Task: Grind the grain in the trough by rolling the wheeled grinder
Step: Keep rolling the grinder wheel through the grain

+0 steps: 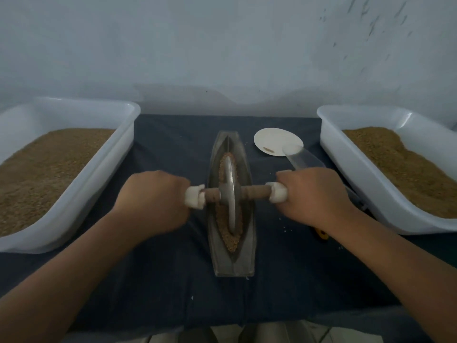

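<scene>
While the left hand (153,195) and right hand (312,194) each gripped a white-wrapped axle end of the grey metal disc grinder (231,191), standing midway in the brown grain (228,240) of the narrow boat-shaped metal trough (233,266), uneven pressure seemed liable to tip the wheel and spill kernels.

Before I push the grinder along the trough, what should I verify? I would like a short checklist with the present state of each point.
1. Left hand grips its end of the grinder handle: ok.
2. Right hand grips the other end: ok.
3. Wheel sits inside the trough: ok.
4. Grain lies along the wheel's track: ok.
5. Trough held firm on the cloth: cannot tell.
6. Space ahead of the right hand is free: probably not ok, the clear scoop lies just beyond it.
</scene>
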`<state>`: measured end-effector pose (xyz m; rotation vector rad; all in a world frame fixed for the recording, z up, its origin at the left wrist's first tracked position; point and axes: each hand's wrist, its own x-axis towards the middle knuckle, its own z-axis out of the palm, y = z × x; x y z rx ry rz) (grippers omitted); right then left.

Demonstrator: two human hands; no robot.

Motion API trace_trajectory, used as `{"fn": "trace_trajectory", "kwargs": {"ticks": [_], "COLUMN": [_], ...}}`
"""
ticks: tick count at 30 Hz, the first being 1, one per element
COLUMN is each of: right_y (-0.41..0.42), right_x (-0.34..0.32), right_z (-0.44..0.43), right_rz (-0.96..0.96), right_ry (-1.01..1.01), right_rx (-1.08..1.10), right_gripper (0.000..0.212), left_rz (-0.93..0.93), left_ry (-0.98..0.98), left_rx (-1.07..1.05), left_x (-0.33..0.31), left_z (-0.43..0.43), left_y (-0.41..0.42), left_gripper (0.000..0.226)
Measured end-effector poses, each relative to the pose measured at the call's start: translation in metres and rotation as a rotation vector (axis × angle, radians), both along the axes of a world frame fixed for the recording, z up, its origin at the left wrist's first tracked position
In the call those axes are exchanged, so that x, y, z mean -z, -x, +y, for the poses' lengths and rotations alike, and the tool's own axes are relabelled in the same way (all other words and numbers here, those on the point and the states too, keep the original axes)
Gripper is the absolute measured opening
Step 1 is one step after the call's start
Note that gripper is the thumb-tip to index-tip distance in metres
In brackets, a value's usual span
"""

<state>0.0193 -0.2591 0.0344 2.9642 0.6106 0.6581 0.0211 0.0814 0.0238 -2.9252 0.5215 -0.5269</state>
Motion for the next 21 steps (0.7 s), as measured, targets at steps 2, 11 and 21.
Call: {"fn": "trace_trajectory", "kwargs": {"ticks": [2, 11, 21], "right_y": [-0.016, -0.055, -0.023], "right_x": [0.001, -0.007, -0.002], "right_z": [0.005, 0.014, 0.007], "right_rz": [-0.026, 0.162, 0.072], "right_ry": [0.011, -0.027, -0.011], "right_rx": [0.087, 0.243, 0.165], "right_gripper": [0.045, 0.039, 0.045], "left_rz": [0.074, 0.125, 0.088], "left_ry": [0.007, -0.030, -0.030], "left_rx": [-0.034, -0.099, -0.068], "left_x": [-0.006, -0.034, -0.020], "left_z": [-0.009, -0.032, -0.020], "left_y": [-0.023, -0.064, -0.040], "left_gripper": [0.030, 0.021, 0.030]}}
